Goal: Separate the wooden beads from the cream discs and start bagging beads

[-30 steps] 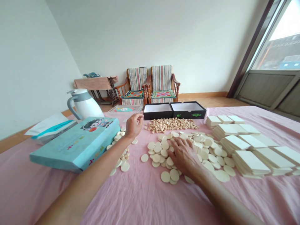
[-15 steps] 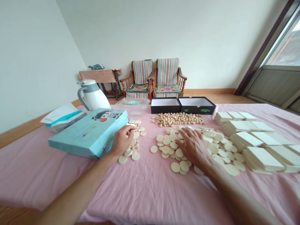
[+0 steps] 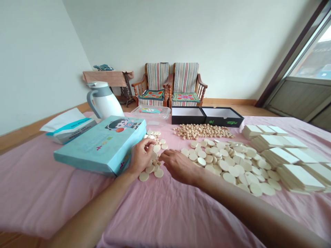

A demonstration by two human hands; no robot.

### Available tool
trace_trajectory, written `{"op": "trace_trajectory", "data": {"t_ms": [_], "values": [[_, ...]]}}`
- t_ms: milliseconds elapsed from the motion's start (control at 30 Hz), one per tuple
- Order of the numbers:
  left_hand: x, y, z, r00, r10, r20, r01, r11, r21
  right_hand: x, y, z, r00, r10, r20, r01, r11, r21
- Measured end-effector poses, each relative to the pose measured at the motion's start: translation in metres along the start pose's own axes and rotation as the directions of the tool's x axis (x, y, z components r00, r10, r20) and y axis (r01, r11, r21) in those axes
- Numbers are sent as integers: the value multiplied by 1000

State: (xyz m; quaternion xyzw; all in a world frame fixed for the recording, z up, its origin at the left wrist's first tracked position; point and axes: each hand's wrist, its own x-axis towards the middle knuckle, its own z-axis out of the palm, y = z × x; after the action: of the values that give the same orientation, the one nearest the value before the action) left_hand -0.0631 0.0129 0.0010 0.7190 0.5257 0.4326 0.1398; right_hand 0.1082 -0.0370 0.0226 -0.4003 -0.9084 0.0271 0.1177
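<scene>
A small group of pale round wooden discs point(image 3: 158, 173) lies on the pink cloth, with small wooden beads among them. At its left edge is my left hand point(image 3: 141, 156), its fingers curled in; whatever they hold is hidden. From the other side my right hand point(image 3: 178, 166) reaches over, knuckles up and fingers bent together, with the tips down at the discs. I cannot make out what is between those fingertips. A much larger heap of discs point(image 3: 232, 165) spreads to the right of my right hand.
A light-blue box point(image 3: 100, 146) stands left of my left hand, with a tissue pack point(image 3: 69, 125) and a white jug point(image 3: 107, 103) behind. Further back are wooden beads point(image 3: 204, 131), a clear plastic container point(image 3: 151, 115) and black trays point(image 3: 187, 119). Stacked white tiles point(image 3: 301, 174) line the right.
My right hand has left the large disc heap and moved left to the small group, its fingers drawing together. My left hand stays beside the small group. The view has shifted slightly.
</scene>
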Motion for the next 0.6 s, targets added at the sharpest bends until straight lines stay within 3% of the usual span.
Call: {"op": "trace_trajectory", "data": {"t_ms": [233, 433, 600], "values": [[-5, 16, -12, 983, 133, -128, -135, 991, -11, 35, -5, 25, 1000, 22, -2, -22, 1000, 3], [-15, 22, -7, 962, 271, 15, -271, 962, -32, 28, 3, 24, 988, 142, 59, -150, 977, 153], [-23, 29, -4, 940, 331, 88, -328, 943, -50, 19, 14, 21, 977, 213, 4, -201, 920, 337]]}}
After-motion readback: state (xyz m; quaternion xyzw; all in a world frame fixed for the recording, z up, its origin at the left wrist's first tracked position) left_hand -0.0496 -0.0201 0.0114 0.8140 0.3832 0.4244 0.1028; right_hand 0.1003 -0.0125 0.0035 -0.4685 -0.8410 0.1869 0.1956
